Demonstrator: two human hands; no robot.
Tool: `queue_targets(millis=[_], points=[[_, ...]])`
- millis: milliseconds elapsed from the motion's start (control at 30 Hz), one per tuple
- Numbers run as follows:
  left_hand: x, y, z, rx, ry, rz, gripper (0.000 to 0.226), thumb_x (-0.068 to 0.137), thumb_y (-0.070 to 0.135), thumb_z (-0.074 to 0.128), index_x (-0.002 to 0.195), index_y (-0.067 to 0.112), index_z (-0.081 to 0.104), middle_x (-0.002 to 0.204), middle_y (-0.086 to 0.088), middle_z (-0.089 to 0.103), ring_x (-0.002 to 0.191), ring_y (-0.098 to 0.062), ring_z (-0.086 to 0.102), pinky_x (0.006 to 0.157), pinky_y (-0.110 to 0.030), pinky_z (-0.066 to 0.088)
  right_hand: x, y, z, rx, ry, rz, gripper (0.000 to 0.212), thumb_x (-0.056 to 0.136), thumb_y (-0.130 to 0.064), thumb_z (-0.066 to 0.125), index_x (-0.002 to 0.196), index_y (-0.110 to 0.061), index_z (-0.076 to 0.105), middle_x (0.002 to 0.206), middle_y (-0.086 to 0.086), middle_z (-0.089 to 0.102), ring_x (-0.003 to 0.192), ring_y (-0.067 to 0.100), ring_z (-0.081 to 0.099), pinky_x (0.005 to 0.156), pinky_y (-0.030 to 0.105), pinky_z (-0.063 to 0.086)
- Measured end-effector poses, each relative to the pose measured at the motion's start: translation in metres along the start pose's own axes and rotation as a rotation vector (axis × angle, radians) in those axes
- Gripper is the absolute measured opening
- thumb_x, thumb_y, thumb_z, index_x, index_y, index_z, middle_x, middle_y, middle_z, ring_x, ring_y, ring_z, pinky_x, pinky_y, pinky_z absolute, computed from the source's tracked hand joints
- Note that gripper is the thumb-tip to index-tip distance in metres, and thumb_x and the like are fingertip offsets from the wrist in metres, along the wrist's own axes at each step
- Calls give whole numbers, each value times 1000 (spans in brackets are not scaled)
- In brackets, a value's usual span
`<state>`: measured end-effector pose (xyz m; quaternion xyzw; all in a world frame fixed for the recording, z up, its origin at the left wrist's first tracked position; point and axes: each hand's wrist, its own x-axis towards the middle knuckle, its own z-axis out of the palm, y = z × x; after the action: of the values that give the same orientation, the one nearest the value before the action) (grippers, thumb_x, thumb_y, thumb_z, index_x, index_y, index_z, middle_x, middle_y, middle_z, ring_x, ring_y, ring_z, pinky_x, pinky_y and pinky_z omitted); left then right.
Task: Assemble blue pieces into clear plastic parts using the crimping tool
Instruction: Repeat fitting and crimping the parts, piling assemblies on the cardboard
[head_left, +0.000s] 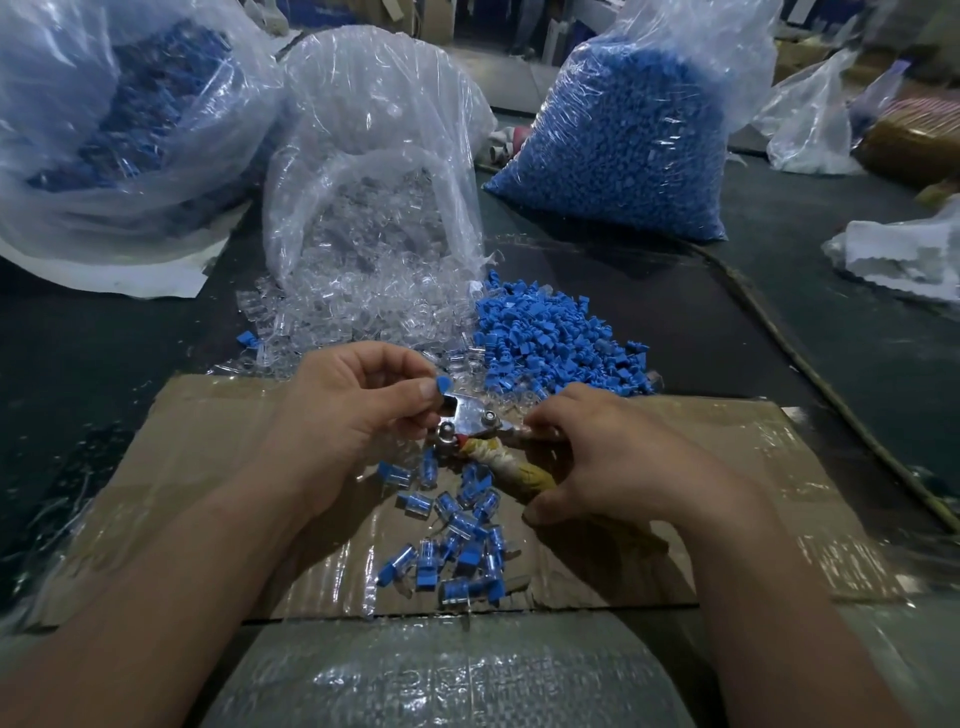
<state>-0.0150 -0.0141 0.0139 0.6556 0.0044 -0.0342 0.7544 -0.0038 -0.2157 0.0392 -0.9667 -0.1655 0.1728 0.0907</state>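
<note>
From my remote seat I had the left hand (343, 410) at the centre of the frame, thumb and forefinger pinched on one blue piece (442, 385), its other fingers curled in beneath. The right hand (613, 452) sat just right of centre, fingers wrapped round the cloth-bound handles of the tool (474, 419). I could not tell how far the handles were squeezed. The tool's long axis ran from its metal head at mid-frame down and to the right into that right hand, so the head pointed up-left, straight at the blue piece. The piece sat at the head's upper-left tip, touching or just beside it; I could not say which. I also could not make out whether a clear part was already seated in the head. I judged the left hand to be the nearer one for feeding the piece in, with the right left only to squeeze. The clear parts (363, 306) spilled from a bag just above the hands, and the blue pile (556, 343) lay beside them to the right, both within easy reach of the left hand. Done pieces (457, 530) lay scattered on the cardboard (208, 467) below the tool, between the two wrists.
</note>
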Motion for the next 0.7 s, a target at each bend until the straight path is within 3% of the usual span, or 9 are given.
queue_targets(millis=[167, 233, 500, 700], points=[[1, -1, -1, -17, 51, 9, 8, 59, 9, 64, 62, 15, 69, 59, -4, 67, 53, -11, 64, 49, -19, 52, 4, -5, 4, -33, 90, 8, 33, 71, -48, 57, 96, -27, 52, 89, -7, 45, 79, 9, 43, 66, 27, 40], [1, -2, -1, 0, 71, 39, 8, 62, 7, 63, 68, 11, 65, 59, -3, 67, 54, -11, 64, 50, -18, 52, 7, -7, 8, -63, 131, 5, 19, 78, -37, 58, 90, -26, 48, 86, -7, 44, 77, 10, 42, 63, 27, 38], [0, 3, 0, 50, 124, 145, 14, 79, -6, 57, 76, 7, 60, 59, 1, 66, 56, -8, 62, 54, -16, 52, 7, -1, 6, 77, 299, -15, 23, 78, -20, 58, 78, -32, 38, 80, -15, 40, 71, 3, 38, 55, 21, 29], [-1, 3, 3, 92, 154, 187, 16, 79, -5, 57, 76, 9, 60, 60, 2, 66, 57, -7, 62, 56, -17, 53, 5, -4, 7, 230, 391, -87, 27, 76, -17, 61, 91, -29, 41, 83, -15, 44, 73, 2, 43, 55, 22, 30]])
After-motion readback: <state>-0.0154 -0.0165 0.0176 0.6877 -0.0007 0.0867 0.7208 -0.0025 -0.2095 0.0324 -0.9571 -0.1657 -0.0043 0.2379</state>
